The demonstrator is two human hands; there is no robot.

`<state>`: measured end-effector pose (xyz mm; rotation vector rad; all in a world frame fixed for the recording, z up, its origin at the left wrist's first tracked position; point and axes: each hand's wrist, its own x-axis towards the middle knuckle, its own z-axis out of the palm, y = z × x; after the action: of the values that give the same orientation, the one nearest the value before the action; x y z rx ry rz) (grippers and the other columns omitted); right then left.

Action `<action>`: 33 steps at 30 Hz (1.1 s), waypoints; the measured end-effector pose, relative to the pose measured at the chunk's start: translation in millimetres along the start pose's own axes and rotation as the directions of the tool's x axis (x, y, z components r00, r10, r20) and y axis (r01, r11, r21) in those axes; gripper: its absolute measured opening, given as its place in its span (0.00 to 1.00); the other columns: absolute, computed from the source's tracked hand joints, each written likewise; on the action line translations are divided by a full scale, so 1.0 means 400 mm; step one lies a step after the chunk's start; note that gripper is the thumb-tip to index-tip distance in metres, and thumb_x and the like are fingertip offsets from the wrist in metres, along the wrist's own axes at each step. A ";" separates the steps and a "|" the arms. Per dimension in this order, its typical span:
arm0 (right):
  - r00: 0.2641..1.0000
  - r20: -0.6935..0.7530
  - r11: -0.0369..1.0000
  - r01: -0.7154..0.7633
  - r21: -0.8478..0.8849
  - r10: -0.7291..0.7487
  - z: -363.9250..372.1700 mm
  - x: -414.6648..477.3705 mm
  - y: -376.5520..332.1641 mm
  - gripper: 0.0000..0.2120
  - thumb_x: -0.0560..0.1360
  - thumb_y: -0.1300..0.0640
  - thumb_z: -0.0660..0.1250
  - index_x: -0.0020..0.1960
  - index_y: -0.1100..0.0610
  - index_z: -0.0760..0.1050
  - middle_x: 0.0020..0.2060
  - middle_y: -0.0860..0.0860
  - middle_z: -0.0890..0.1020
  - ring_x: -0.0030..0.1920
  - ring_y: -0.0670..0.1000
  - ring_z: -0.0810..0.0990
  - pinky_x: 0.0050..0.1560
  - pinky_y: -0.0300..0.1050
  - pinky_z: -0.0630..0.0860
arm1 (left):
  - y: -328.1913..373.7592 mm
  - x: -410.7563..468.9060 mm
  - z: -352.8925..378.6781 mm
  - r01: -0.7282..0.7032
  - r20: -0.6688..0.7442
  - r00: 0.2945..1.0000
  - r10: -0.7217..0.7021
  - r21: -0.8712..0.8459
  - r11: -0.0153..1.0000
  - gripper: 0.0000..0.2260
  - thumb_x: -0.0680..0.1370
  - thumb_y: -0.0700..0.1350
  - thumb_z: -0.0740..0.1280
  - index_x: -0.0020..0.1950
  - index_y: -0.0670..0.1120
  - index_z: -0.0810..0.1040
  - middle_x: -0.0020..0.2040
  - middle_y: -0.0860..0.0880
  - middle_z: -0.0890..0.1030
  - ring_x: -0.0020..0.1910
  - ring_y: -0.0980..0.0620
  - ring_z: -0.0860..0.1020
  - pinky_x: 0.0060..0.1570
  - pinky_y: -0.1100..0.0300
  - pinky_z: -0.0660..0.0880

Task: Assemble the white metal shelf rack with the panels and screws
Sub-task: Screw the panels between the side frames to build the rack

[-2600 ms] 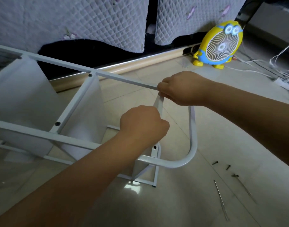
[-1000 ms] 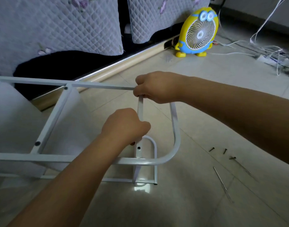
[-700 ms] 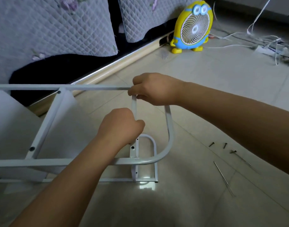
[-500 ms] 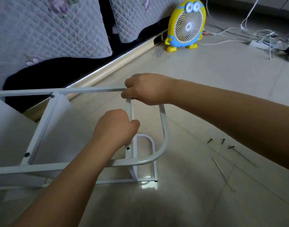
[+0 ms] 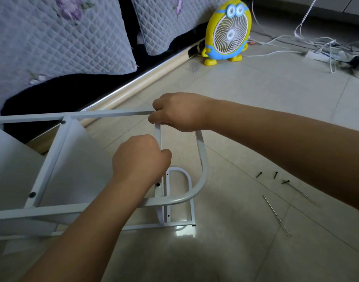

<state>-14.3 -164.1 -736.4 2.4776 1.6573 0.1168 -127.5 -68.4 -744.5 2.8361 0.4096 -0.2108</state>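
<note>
Both hands grip the white metal shelf rack frame (image 5: 199,139), which lies on its side on the pale tiled floor (image 5: 256,94)
The left hand (image 5: 140,159) curls its fingers tight round the frame's flat white crossbar (image 5: 158,137); the right hand (image 5: 180,111) clamps its fingers on the far rail above it. Small black screws (image 5: 259,174) and thin metal rods (image 5: 276,215) lie right of the frame, apart from it

The rack (image 5: 105,114) is white, the fan (image 5: 228,33) yellow and blue.
</note>
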 end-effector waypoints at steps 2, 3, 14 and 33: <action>1.000 0.008 1.000 -0.001 -0.011 0.001 -0.003 0.000 0.000 0.15 0.80 0.63 0.56 0.65 0.58 0.69 0.51 0.57 0.73 0.50 0.56 0.72 0.40 0.46 0.65 | 0.000 0.000 0.000 0.002 0.005 1.000 -0.002 -0.008 1.000 0.13 0.75 0.46 0.60 0.31 0.44 0.70 0.29 0.48 0.73 0.28 0.52 0.71 0.28 0.62 0.66; 1.000 0.013 1.000 -0.003 -0.018 0.003 -0.004 0.001 -0.001 0.15 0.80 0.63 0.56 0.65 0.57 0.69 0.51 0.56 0.73 0.50 0.56 0.72 0.40 0.46 0.67 | -0.001 0.000 0.000 0.002 0.007 1.000 -0.002 -0.012 1.000 0.13 0.75 0.46 0.60 0.32 0.44 0.70 0.29 0.48 0.74 0.28 0.52 0.71 0.28 0.62 0.66; 1.000 0.016 0.999 -0.007 -0.034 0.008 -0.005 0.001 -0.003 0.15 0.80 0.61 0.55 0.65 0.57 0.69 0.52 0.56 0.73 0.51 0.56 0.72 0.43 0.47 0.70 | 0.000 -0.002 -0.002 0.005 -0.005 1.000 -0.005 -0.002 1.000 0.14 0.75 0.47 0.60 0.31 0.44 0.68 0.29 0.48 0.73 0.28 0.53 0.69 0.26 0.61 0.60; 1.000 0.016 1.000 -0.004 -0.023 0.005 -0.006 -0.001 -0.002 0.15 0.81 0.60 0.54 0.66 0.57 0.68 0.52 0.56 0.73 0.51 0.55 0.72 0.44 0.47 0.69 | 0.001 -0.008 0.001 0.023 -0.064 0.998 -0.021 0.026 0.999 0.14 0.75 0.47 0.60 0.30 0.44 0.66 0.28 0.49 0.71 0.27 0.54 0.67 0.25 0.62 0.57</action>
<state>-15.5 -164.1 -734.2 2.4592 1.6347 0.1149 -130.4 -69.5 -744.3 2.8714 0.4549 -0.1318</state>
